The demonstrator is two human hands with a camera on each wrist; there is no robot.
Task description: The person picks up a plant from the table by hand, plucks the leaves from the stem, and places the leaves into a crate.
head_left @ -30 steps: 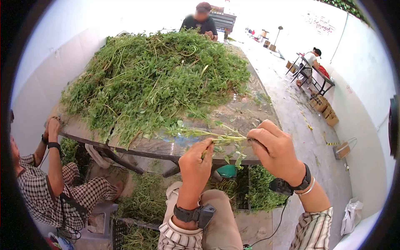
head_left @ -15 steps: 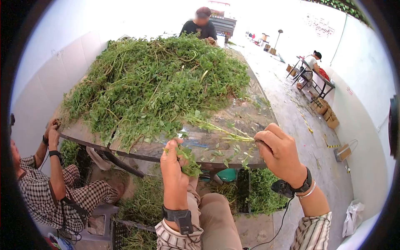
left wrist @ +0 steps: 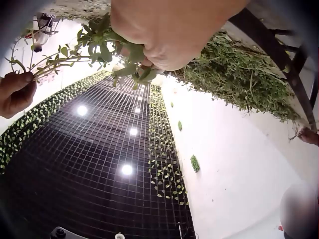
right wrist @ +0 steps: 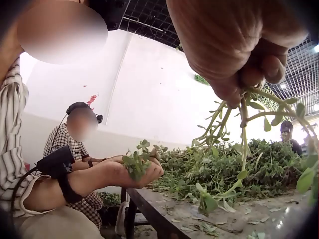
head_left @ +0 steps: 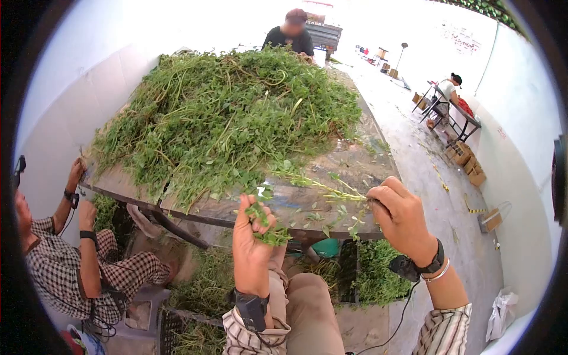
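Green leafy stems reach out leftward over the table edge from my right hand, which pinches their cut ends between thumb and fingers. In the right wrist view the stems hang and spread below the fingertips. My left hand is curled round a small leafy sprig, palm turned up, just off the table's near edge. Leaves of that sprig stick out from the fingers in the right wrist view. Beyond both hands rises a large heap of the same greens.
Loose leaves lie on the dark table. Below its edge stand crates of greens and a green object. A person in checked clothes sits at the left; another person is behind the heap. Cartons stand on the floor at right.
My left hand has drawn away from the stems, leftward and down, with a leafy sprig in its fingers. The right hand has shifted slightly right. The neighbour's hands at left have moved apart.
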